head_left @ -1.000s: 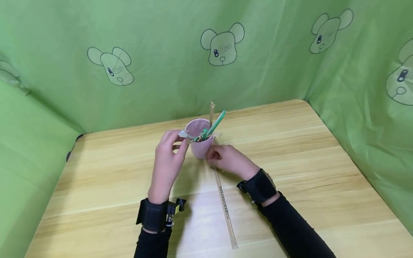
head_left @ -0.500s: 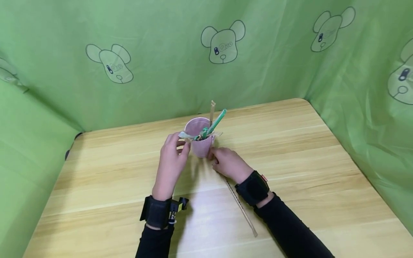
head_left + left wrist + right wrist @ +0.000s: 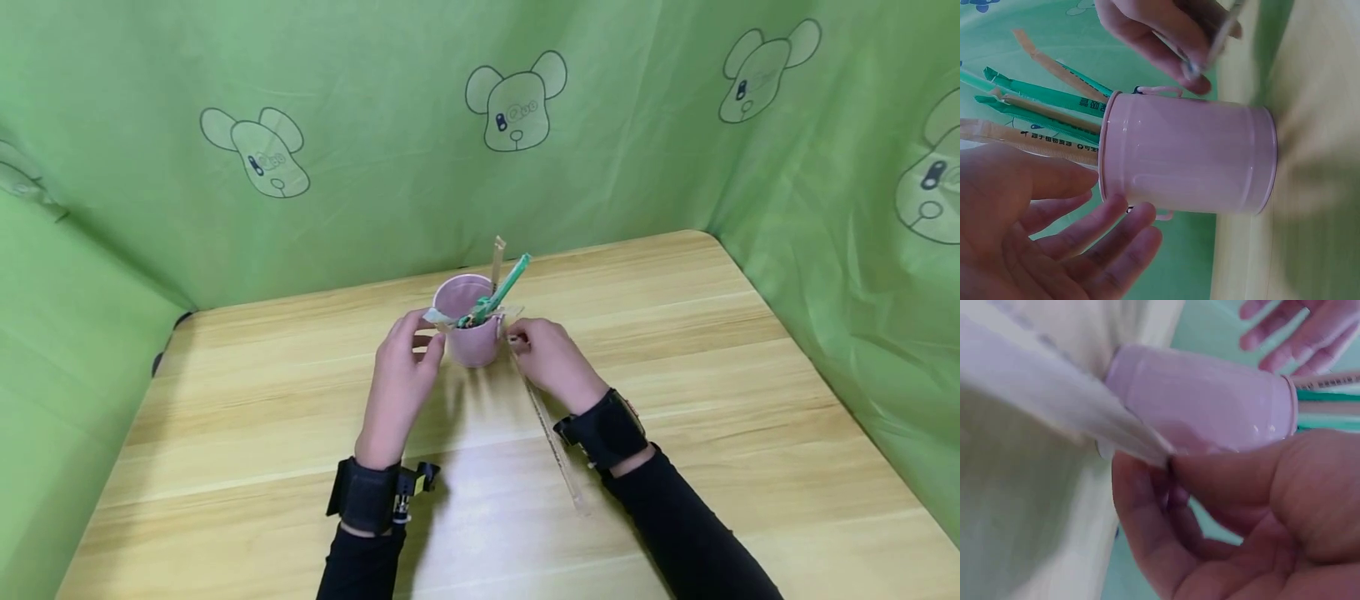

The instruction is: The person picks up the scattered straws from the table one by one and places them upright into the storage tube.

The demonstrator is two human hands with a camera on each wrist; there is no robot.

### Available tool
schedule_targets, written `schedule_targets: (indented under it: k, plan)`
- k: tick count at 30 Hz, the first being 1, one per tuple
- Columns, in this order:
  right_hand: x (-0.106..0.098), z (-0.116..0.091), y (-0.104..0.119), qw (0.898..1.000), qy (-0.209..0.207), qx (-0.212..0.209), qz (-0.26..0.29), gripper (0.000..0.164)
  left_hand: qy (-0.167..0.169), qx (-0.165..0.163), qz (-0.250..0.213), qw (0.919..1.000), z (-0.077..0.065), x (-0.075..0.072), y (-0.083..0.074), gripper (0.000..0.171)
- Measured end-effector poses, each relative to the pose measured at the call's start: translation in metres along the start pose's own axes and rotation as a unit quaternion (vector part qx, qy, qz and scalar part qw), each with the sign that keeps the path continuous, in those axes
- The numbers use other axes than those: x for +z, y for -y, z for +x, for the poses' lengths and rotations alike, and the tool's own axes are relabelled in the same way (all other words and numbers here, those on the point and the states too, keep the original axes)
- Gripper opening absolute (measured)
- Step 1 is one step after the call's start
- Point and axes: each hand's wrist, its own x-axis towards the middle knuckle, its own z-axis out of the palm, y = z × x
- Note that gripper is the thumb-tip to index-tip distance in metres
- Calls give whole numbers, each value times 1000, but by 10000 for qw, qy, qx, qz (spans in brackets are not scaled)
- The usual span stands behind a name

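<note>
A pink pail [image 3: 474, 348] with small side handles stands upright on the table. Wrapped straws [image 3: 1041, 94], some in green and some in tan paper, lean out of its mouth. My left hand [image 3: 405, 367] is at the pail's left side, fingers spread and relaxed, with the thumb tip right at the rim in the left wrist view. Just right of the pail, my right hand [image 3: 551, 358] pinches the end of one tan wrapped straw [image 3: 551, 433] between thumb and fingers. That straw slants down toward the table's front, with printing along its wrapper.
The wooden table [image 3: 262, 433] runs back to a green curtain [image 3: 375, 167] printed with mouse-like heads, which also closes in both sides. Each wrist wears a black band [image 3: 367, 496] with a camera.
My right hand has risen slightly and moved right, bringing the pinched straw along; its lower end has swung right. The left hand has shifted slightly right and stays beside the pail.
</note>
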Motion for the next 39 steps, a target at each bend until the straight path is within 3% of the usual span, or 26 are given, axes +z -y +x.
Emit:
schedule_targets:
  k: [4,10,20,30,34,37,39]
  plan:
    - [-12,0,1,9988,-284,348,194,32,35,-85,4,10000,0,-3,1,32]
    - [-24,-1,-3,9949,-849,200,497,26,6,-204,17,9998,-1,-8,2,33]
    - [-37,-3,1,9745,-1222,81,1882,23,82,-297,96,9995,0,-10,4,36]
    - [-45,-2,-2,9577,-973,20,2708,35,152,-491,151,9986,-2,-13,5,37]
    - [-52,-3,3,9598,-1211,-146,2529,34,129,-526,163,9984,-2,-16,6,38]
    - [-58,-7,9,9593,-1712,-390,2213,26,150,-544,137,9983,-1,-17,7,39]
    - [-61,-10,14,9516,-2100,-636,2151,23,185,-563,122,9982,-1,-18,6,39]
